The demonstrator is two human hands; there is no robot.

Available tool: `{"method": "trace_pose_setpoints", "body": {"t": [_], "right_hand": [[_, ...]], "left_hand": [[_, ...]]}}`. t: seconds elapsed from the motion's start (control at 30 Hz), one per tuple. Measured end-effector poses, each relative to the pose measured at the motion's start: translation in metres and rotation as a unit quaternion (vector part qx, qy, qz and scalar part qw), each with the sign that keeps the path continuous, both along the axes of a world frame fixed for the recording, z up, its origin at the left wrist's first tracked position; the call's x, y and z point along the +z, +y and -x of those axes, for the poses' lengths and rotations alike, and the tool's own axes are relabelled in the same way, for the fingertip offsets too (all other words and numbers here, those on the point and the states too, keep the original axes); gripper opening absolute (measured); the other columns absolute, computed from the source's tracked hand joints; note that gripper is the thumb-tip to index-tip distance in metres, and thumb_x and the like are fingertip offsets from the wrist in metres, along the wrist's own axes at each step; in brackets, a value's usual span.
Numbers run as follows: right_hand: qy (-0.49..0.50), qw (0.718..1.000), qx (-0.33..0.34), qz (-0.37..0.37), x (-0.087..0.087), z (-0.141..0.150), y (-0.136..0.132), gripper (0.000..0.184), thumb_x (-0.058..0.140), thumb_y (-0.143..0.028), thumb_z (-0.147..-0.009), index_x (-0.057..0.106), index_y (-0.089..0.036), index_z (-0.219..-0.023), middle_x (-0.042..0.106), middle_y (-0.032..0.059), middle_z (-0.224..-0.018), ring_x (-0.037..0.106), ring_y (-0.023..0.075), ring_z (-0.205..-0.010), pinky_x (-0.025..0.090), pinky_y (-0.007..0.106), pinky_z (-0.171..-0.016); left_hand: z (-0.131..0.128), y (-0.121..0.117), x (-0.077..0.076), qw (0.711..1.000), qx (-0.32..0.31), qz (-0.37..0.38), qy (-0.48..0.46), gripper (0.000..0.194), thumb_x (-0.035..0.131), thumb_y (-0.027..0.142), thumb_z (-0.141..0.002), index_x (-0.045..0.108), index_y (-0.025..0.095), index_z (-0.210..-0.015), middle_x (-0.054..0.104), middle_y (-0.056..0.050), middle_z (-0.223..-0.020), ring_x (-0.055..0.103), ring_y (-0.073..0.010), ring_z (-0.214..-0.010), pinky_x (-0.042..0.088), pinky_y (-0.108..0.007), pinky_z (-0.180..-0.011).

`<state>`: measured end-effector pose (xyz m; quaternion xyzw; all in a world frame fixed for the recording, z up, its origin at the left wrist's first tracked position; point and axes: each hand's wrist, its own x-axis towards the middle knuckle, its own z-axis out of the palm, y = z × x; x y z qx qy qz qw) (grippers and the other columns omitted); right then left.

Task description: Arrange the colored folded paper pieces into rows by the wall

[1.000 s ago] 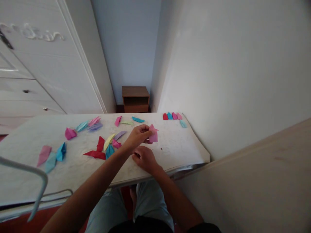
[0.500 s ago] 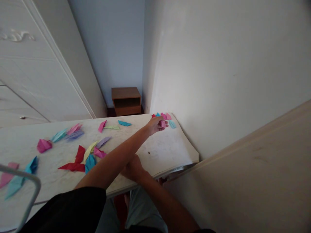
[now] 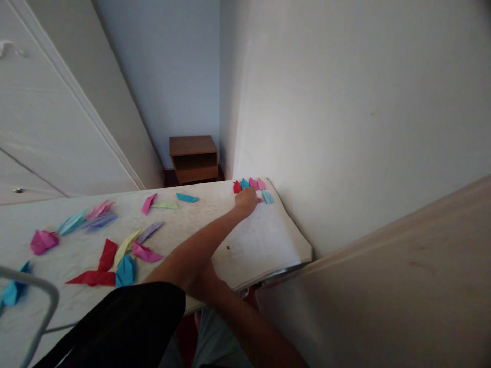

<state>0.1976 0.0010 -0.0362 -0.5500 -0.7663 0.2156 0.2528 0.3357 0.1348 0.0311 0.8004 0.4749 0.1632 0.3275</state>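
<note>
Pink folded paper [image 3: 260, 199], just right of centre, mostly hidden — left hand [image 3: 246, 199] seemingly pinching it, below the paper row [image 3: 261, 184]. Judged step: placing; next move calls for gentle release, row undisturbed. Right hand [image 3: 202, 281], lower centre — finger state cannot be told.

Dim diffuse light, pale wall [image 3: 326, 112] faintly lit, darkened upper-right corner, wide-angle stretching, folded papers [image 3: 108, 254] slightly soft
</note>
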Motion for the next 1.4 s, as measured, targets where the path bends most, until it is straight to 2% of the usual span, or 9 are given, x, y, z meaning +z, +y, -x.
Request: {"method": "trace_pose_setpoints", "body": {"t": [0.17,0.3,0.43,0.63,0.77,0.9,1.13,1.23,1.4], "right_hand": [[0.002,1.0,-0.001,-0.006,0.008,-0.001,-0.001,0.032,0.07,-0.037,-0.08,0.063,-0.021,-0.108,0.069,0.012,-0.115,0.06,0.0303,-0.111,0.048,0.04,-0.095],[-0.019,1.0,-0.002,-0.012,0.016,0.001,-0.001,0.032,0.068,-0.043,-0.08,0.064,-0.022,-0.105,0.071,0.0105,-0.106,0.064,0.0314,-0.1,0.052,0.04,-0.084],[-0.022,1.0,-0.002,-0.02,0.018,0.001,-0.001,0.031,0.064,-0.042,-0.082,0.064,-0.022,-0.106,0.072,0.0097,-0.101,0.066,0.0308,-0.092,0.053,0.039,-0.078],[-0.014,0.998,-0.004,-0.055,0.01,0.002,-0.001,0.026,0.062,-0.036,-0.082,0.064,-0.021,-0.103,0.072,0.0084,-0.098,0.067,0.0286,-0.087,0.053,0.037,-0.077],[-0.02,0.997,0.01,-0.068,0.007,0.003,0.0,0.024,0.064,-0.031,-0.079,0.065,-0.021,-0.101,0.073,0.007,-0.098,0.067,0.029,-0.092,0.053,0.035,-0.078],[-0.024,0.997,0.018,-0.067,0.012,0.002,-0.002,0.027,0.063,-0.028,-0.079,0.065,-0.02,-0.105,0.072,0.0083,-0.103,0.067,0.0306,-0.1,0.054,0.035,-0.079],[0.017,0.998,0.017,-0.063,0.03,-0.004,-0.007,0.033,0.061,-0.034,-0.086,0.06,-0.021,-0.117,0.069,0.0086,-0.113,0.061,0.0287,-0.112,0.052,0.035,-0.089],[0.007,0.997,0.014,-0.072,0.025,-0.003,-0.005,0.034,0.062,-0.035,-0.085,0.061,-0.019,-0.115,0.07,0.0093,-0.112,0.061,0.0293,-0.111,0.052,0.037,-0.09],[-0.029,0.995,0.022,-0.095,0.008,0.003,-0.001,0.023,0.064,-0.034,-0.081,0.064,-0.018,-0.098,0.071,0.0092,-0.106,0.064,0.0303,-0.105,0.053,0.038,-0.088]], "left_hand": [[-0.006,-0.004,0.003,0.998,-0.026,-0.019,0.046,0.041,0.057,0.042,-0.088,0.062,0.008,-0.111,0.057,-0.027,-0.123,0.053,-0.0426,-0.116,0.041,-0.054,-0.096],[-0.001,-0.001,0.007,0.996,-0.078,-0.01,0.052,0.03,0.062,0.026,-0.081,0.065,0.009,-0.105,0.063,-0.026,-0.111,0.057,-0.0436,-0.113,0.043,-0.057,-0.092],[0.009,-0.001,0.01,0.991,-0.123,-0.011,0.054,0.025,0.062,0.012,-0.075,0.067,0.009,-0.099,0.066,-0.024,-0.101,0.062,-0.0421,-0.103,0.046,-0.057,-0.088],[0.02,-0.004,0.008,0.974,-0.196,-0.076,0.086,0.029,0.057,0.002,-0.076,0.07,0.014,-0.099,0.061,-0.02,-0.118,0.056,-0.0405,-0.115,0.042,-0.055,-0.096],[0.026,0.001,-0.001,0.961,-0.225,-0.113,0.117,0.023,0.052,0.008,-0.084,0.071,0.016,-0.092,0.063,-0.017,-0.11,0.061,-0.0329,-0.106,0.046,-0.045,-0.091],[0.027,0.007,-0.012,0.953,-0.23,-0.151,0.13,0.026,0.046,0.02,-0.093,0.071,0.02,-0.099,0.061,-0.014,-0.114,0.061,-0.0273,-0.104,0.047,-0.037,-0.087],[0.02,-0.001,-0.023,0.938,-0.23,-0.204,0.162,0.032,0.039,0.03,-0.098,0.064,0.02,-0.114,0.053,-0.014,-0.129,0.063,-0.0254,-0.101,0.05,-0.036,-0.08],[0.017,-0.006,-0.022,0.931,-0.232,-0.221,0.174,0.033,0.037,0.028,-0.098,0.059,0.02,-0.121,0.048,-0.014,-0.134,0.062,-0.0259,-0.103,0.051,-0.037,-0.079],[0.015,-0.007,-0.023,0.924,-0.235,-0.237,0.186,0.036,0.035,0.029,-0.098,0.056,0.02,-0.126,0.048,-0.015,-0.135,0.062,-0.0267,-0.103,0.052,-0.039,-0.079]]}}
